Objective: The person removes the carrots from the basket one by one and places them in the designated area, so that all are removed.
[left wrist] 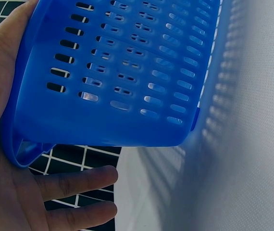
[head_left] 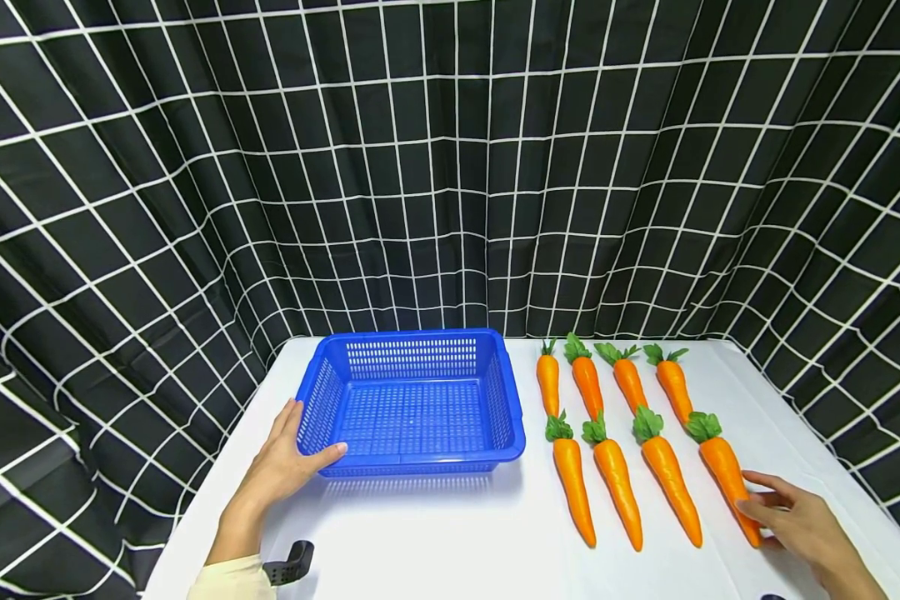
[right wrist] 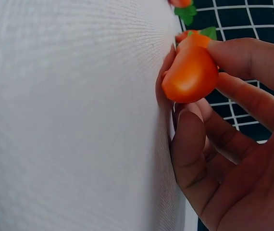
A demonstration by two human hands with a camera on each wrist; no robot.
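Note:
A blue plastic basket [head_left: 420, 459] with slotted walls sits on the white table, with bare mesh floor showing inside. My left hand [head_left: 281, 462] rests against its front left corner, thumb along the front rim. In the left wrist view two straight fingers [left wrist: 81, 183] reach past the basket wall [left wrist: 98, 120]. To the right, orange carrots with green leafy tops lie in two rows. The front row's rightmost carrot [head_left: 722, 467] is pinched near its pointed end by my right hand [head_left: 806, 529]. The right wrist view shows that carrot's tip [right wrist: 190, 77] between thumb and fingers, close to the cloth.
Beside the held carrot lie other front-row carrots [head_left: 671, 479], tips toward me. The back row of carrots [head_left: 587, 385] lies just behind, tips near the front row's leaves. A black curtain with white grid lines [head_left: 450, 192] surrounds the white table [head_left: 435, 542].

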